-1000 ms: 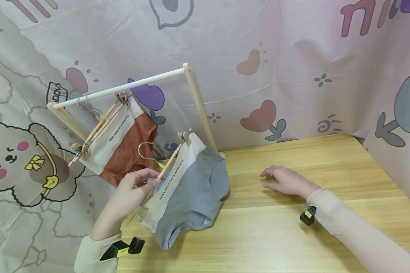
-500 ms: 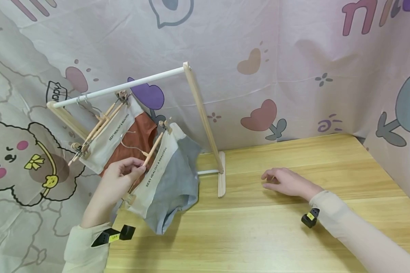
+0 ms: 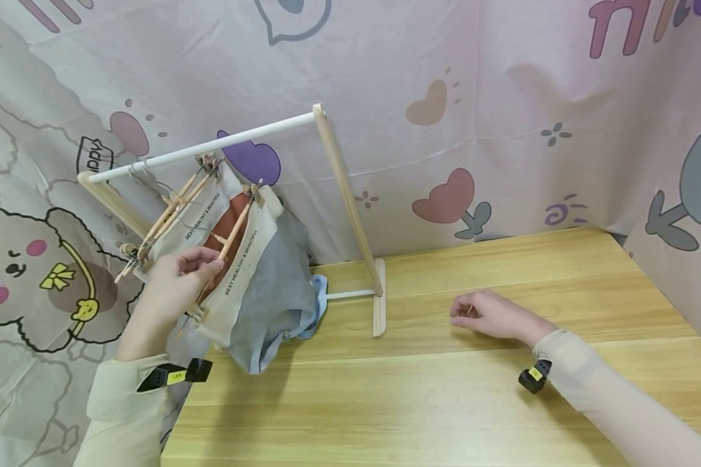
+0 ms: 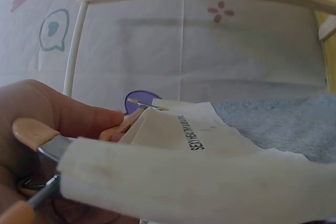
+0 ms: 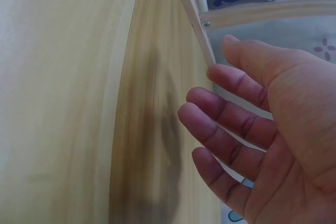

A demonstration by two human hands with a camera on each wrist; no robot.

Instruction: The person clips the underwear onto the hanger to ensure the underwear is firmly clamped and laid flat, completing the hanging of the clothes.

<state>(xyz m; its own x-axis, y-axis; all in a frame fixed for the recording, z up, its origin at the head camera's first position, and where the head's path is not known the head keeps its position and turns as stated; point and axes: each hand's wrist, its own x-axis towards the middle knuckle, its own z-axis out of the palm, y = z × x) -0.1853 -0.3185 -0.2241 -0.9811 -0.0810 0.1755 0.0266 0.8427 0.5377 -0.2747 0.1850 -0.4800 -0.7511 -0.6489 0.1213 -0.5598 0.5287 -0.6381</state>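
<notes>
My left hand (image 3: 178, 279) pinches the wooden bar of a clip hanger (image 3: 233, 232). From its clips hangs a pair of grey underpants (image 3: 274, 279) with a white lettered waistband (image 4: 181, 129). Just behind, an orange pair with a similar waistband (image 3: 178, 237) hangs by its own hanger on the white rail (image 3: 233, 139) of a small wooden rack. The held hanger's hook lies in front of that waistband, below the rail. Over the table at the right, my right hand (image 3: 496, 316) holds nothing; its fingers (image 5: 210, 124) are loosely bent in the right wrist view.
The rack's right leg (image 3: 347, 201) slopes down to a wooden foot (image 3: 380, 311) on the table (image 3: 409, 395). Something light blue (image 3: 315, 305) shows beyond the grey underpants, near the lower rail. A printed curtain (image 3: 385, 78) hangs behind and to the left.
My left hand has carried the hanger with the grey underpants left and away from me, close in front of the orange pair. The rack's right foot has come into view. My right hand barely moves.
</notes>
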